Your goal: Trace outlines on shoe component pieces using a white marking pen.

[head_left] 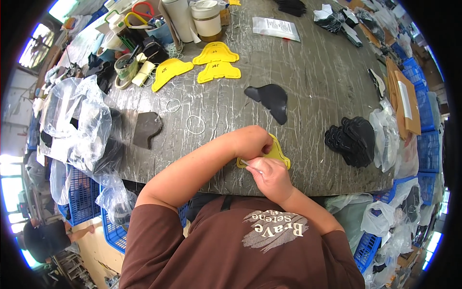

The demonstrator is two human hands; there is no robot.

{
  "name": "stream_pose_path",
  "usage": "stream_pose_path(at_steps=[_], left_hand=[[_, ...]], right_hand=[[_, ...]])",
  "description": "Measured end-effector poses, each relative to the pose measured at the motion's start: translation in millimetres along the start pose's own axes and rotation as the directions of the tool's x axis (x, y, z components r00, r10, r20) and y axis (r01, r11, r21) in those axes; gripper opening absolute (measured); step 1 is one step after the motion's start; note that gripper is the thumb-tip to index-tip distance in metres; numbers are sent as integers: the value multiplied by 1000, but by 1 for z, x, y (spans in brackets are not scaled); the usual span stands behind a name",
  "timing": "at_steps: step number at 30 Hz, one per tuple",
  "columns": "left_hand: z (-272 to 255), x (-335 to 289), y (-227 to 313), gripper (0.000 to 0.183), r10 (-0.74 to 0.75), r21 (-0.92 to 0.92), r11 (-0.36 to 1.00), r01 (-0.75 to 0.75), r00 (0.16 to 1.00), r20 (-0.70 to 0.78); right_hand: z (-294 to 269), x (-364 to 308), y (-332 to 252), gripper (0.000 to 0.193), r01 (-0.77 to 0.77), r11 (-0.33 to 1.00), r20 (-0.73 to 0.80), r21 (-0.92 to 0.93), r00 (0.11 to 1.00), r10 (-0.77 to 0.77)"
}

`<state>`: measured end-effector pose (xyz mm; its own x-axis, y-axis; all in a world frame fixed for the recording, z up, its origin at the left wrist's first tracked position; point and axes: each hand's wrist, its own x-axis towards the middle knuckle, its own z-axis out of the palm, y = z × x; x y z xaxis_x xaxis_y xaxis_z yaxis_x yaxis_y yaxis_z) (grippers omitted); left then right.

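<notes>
At the table's near edge lies a yellow curved template (278,153) with slots along its border. My left hand (254,140) bends over it from the left, fingers curled down and pressing on it; their tips are partly hidden. Just nearer to me, my right hand (272,177) is closed around a thin pale pen-like stick (250,165), which crosses the template's near left part. Whether anything lies beneath the template I cannot tell. Beyond my hands lies a black curved piece (273,98). A pile of similar black pieces (350,141) is on the right.
Several more yellow templates (219,71) lie farther off. Two thin rings (195,124) and a dark grey piece (147,129) are to the left. Clear plastic bags (79,120) crowd the left edge; tools and a white jar (207,19) stand at the back. Blue crates (428,149) line the right.
</notes>
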<state>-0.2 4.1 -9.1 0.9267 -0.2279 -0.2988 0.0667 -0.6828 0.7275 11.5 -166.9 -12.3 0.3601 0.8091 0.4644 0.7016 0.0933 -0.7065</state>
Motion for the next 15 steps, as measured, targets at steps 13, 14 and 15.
stream_pose_path(at_steps=[13, 14, 15], left_hand=[[-2, -2, 2, 23, 0, 17, 1000, 0, 1000, 28], [-3, -2, 2, 22, 7, 34, 999, -9, 999, 42], [-3, -2, 4, 22, 8, 34, 999, -10, 999, 42]], right_hand=[[-7, -8, -2, 15, -76, 996, 50, 51, 996, 74], [-9, -9, -2, 15, -110, 992, 44, 58, 993, 107], [-10, -10, -1, 15, -110, 992, 44, 57, 993, 108]])
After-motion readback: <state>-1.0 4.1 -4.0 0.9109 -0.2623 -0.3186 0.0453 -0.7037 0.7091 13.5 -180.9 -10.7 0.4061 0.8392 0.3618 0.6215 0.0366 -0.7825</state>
